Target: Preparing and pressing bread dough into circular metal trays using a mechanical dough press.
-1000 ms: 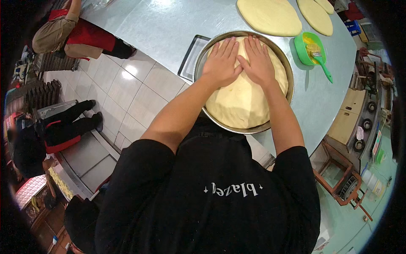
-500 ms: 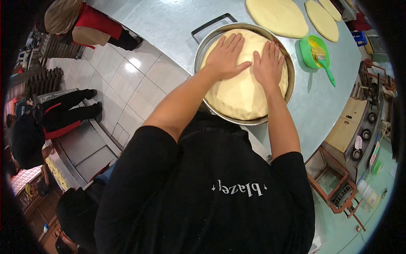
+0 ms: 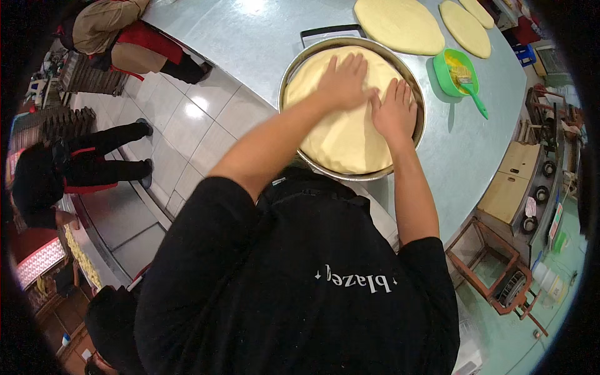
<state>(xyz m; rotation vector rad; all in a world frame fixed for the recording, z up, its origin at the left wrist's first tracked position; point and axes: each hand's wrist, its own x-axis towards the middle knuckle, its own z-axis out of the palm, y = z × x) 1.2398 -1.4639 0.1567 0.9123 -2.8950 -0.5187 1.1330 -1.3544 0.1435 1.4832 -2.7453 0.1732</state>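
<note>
A large round of pale yellow dough fills most of a round metal pan at the near edge of the steel table. My left hand lies on the dough's far middle, fingers outstretched and a little blurred. Flat on its right part rests my right hand, fingers stretched away from me. The two thumbs come close together, and neither hand grips anything. Beyond the pan, a flat oval of dough lies on the table. Right of the pan stands a green bowl with yellow contents and a green-handled brush.
Two more dough ovals lie at the table's far right. A black metal handle or bracket sits behind the pan. Co-workers stand to the left beyond the tiled floor. A brown-framed stand is at right.
My left hand has slid right and slightly down across the dough, toward my right hand. The pan sits slightly further left in view and is turned a little, with the black bracket now differently angled.
</note>
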